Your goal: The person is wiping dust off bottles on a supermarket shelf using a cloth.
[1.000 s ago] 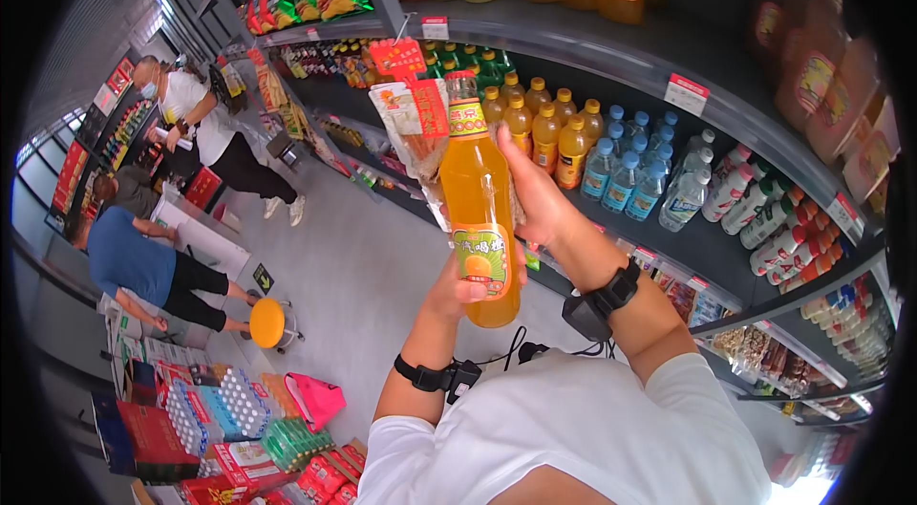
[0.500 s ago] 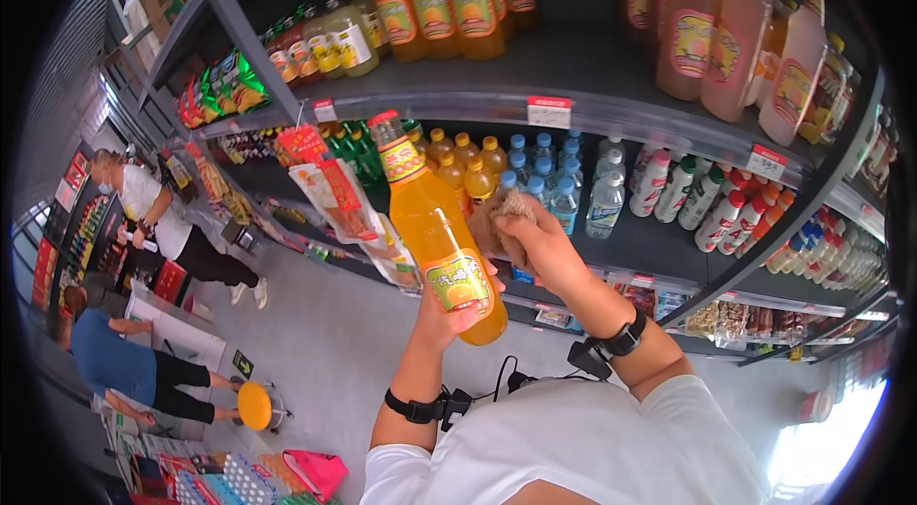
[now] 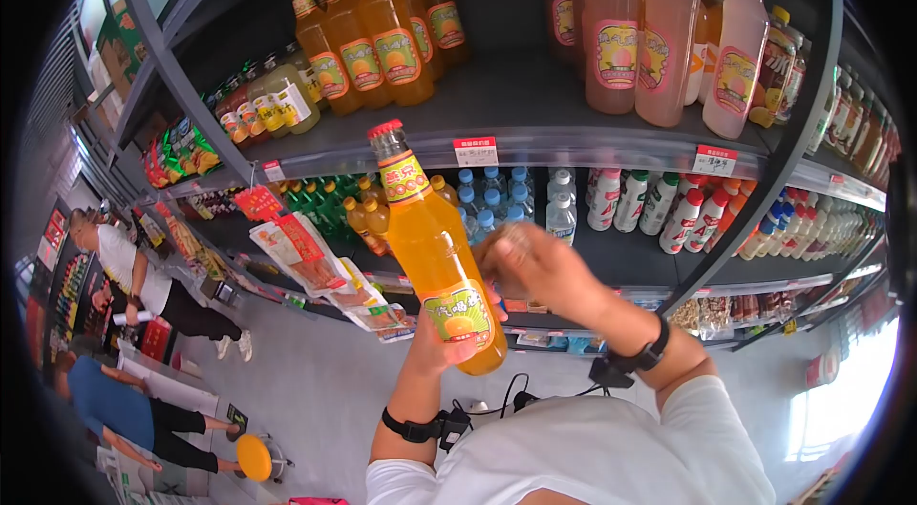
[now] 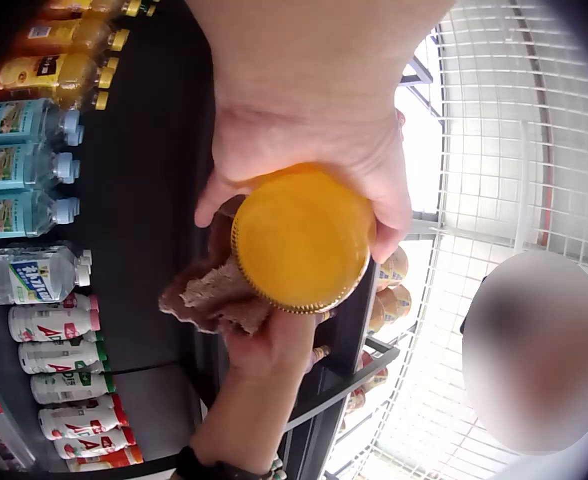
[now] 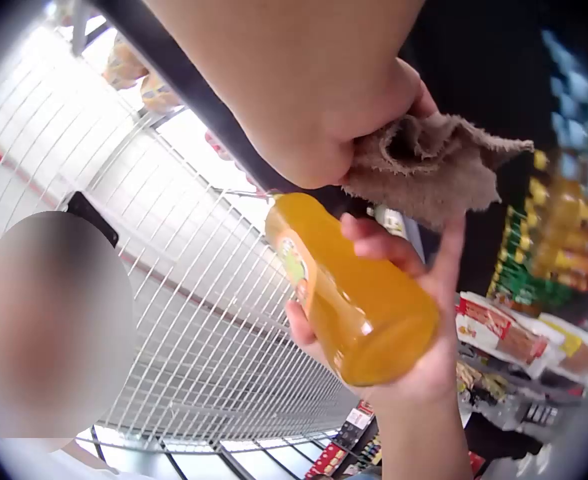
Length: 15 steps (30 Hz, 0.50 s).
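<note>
An orange glass bottle (image 3: pixel 435 257) with a red cap stands slightly tilted in front of the shelves. My left hand (image 3: pixel 444 338) grips its lower part; the left wrist view looks at the bottle's round base (image 4: pixel 304 238), with the left hand (image 4: pixel 309 150) around it. My right hand (image 3: pixel 544 266) is just right of the bottle, fingers curled round a brown cloth, clearest in the right wrist view as a bunched cloth (image 5: pixel 434 165) under the right hand (image 5: pixel 334 120). In that view the cloth is apart from the bottle's side (image 5: pixel 344 285).
The upper shelf (image 3: pixel 516 94) holds orange bottles (image 3: pixel 392 51) at left and pink bottles (image 3: pixel 611 46) at right. Smaller drinks fill the shelf below. Snack packets (image 3: pixel 306 252) hang at the shelf edge. Two people and a yellow stool (image 3: pixel 255 457) are at the left.
The view has turned rightward along the shelves. My right hand has left the bottle's neck area and moved to its right with the cloth; the left hand keeps its grip low on the bottle.
</note>
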Each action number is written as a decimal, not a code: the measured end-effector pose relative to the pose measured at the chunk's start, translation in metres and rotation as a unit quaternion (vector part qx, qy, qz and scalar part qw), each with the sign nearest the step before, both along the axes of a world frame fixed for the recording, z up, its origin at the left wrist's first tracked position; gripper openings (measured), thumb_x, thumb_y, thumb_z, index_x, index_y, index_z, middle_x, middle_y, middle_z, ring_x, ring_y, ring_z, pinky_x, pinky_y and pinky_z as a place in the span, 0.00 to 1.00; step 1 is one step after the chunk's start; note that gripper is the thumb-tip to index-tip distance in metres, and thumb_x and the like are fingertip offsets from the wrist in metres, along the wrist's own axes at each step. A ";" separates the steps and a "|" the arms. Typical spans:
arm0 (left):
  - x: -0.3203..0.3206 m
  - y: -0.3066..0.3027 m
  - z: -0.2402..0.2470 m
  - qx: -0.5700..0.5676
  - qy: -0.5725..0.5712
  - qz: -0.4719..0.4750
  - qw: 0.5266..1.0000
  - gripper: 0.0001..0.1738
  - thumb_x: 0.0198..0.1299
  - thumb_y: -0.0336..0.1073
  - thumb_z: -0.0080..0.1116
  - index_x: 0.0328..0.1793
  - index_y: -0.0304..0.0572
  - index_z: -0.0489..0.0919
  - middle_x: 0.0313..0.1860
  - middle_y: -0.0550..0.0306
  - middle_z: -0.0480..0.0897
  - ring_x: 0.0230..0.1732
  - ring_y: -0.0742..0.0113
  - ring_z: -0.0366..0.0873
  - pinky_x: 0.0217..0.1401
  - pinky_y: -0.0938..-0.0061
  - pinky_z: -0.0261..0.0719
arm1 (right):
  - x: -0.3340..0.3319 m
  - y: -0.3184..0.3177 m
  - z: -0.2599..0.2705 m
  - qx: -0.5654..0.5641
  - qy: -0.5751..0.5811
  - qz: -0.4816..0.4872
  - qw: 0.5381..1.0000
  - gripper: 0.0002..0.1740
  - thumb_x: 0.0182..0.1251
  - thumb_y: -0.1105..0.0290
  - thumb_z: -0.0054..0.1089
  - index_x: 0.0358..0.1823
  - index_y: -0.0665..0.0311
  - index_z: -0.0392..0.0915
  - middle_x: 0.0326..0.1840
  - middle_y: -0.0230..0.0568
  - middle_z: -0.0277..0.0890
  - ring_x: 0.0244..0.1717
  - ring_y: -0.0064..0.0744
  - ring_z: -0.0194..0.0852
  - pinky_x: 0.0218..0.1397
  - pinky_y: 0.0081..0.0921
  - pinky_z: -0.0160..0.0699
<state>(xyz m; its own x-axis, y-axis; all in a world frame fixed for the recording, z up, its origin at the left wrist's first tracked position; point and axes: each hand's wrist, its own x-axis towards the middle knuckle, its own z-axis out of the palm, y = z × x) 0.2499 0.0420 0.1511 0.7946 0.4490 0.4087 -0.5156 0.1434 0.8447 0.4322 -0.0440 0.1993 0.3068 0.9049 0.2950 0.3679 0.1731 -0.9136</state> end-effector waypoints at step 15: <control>-0.007 0.086 0.033 0.014 0.028 -0.096 0.995 0.40 0.36 0.39 0.72 0.61 0.37 0.71 0.48 0.49 0.80 0.46 0.57 0.83 0.75 0.53 0.60 | 0.097 0.100 0.168 -0.268 -0.522 -0.062 0.807 0.35 0.77 0.44 0.36 0.76 0.59 0.56 0.78 0.52 0.53 0.76 0.53 0.53 0.76 0.41 0.53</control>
<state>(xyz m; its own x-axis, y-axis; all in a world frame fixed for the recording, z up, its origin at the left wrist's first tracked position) 0.2429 0.1281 0.1839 0.8867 0.2749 0.3717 -0.4328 0.2108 0.8765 0.5292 0.0563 0.3676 0.2428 0.9697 0.0281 0.9699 -0.2422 -0.0250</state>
